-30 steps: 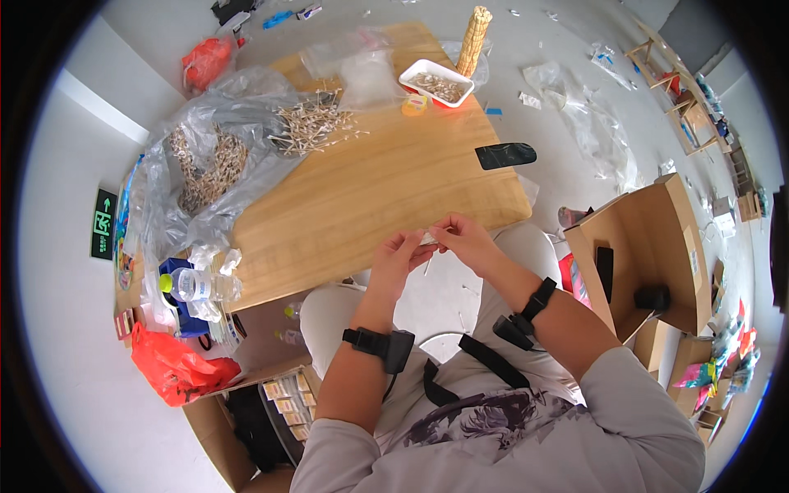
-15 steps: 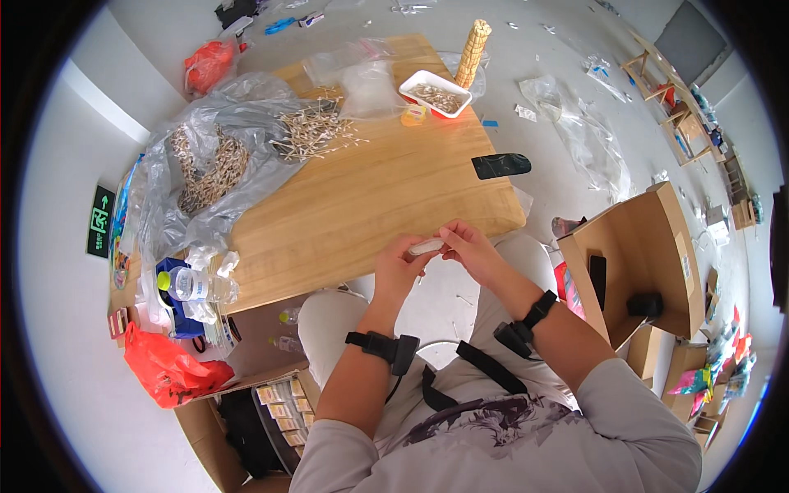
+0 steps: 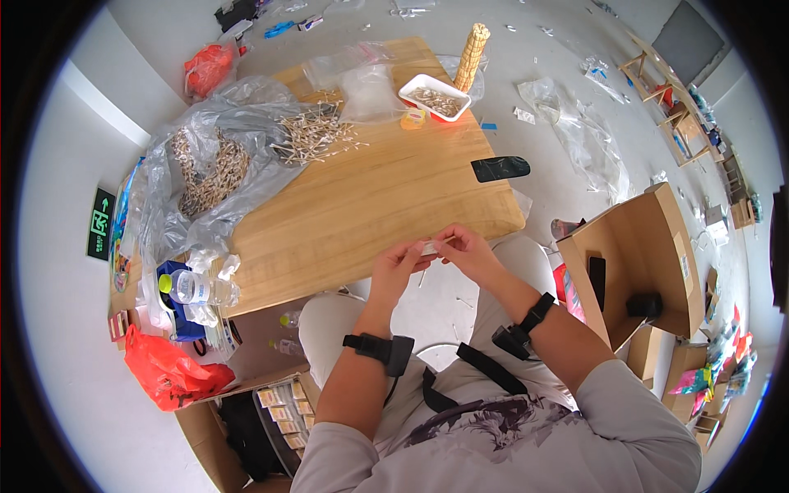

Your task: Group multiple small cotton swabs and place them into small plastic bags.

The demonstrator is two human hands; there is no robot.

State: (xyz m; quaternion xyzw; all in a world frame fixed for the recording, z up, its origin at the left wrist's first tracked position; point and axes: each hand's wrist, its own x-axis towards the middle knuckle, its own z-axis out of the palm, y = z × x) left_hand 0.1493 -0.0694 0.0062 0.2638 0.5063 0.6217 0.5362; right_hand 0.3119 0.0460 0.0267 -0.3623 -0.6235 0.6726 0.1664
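Note:
Both hands meet over the near edge of the wooden table (image 3: 362, 197). Between them is a small whitish, flattish piece (image 3: 428, 247), mostly covered by fingers; its exact kind is not clear. My left hand (image 3: 398, 266) pinches it from the left, thumb on top. The fingertips of my right hand (image 3: 465, 251) are closed on its right end. Across the table lies a pile of cotton swabs (image 3: 316, 135), beside a grey plastic bag (image 3: 267, 177) holding many more. A white tray (image 3: 408, 85) of swabs stands at the far right corner, with a small yellow-labelled box (image 3: 413, 118) before it.
A tall woven-looking cylinder (image 3: 472, 57) stands behind the tray. A black flat piece (image 3: 500, 168) overhangs the right edge. At left are a plastic bottle (image 3: 193, 287) and red bag (image 3: 173, 370). An open carton (image 3: 657, 263) stands right; another (image 3: 201, 440) holds small boxes.
The whitish piece was more exposed and tilted; now fingers cover most of it. My right hand has shifted slightly down and left, and the hands sit closer around it.

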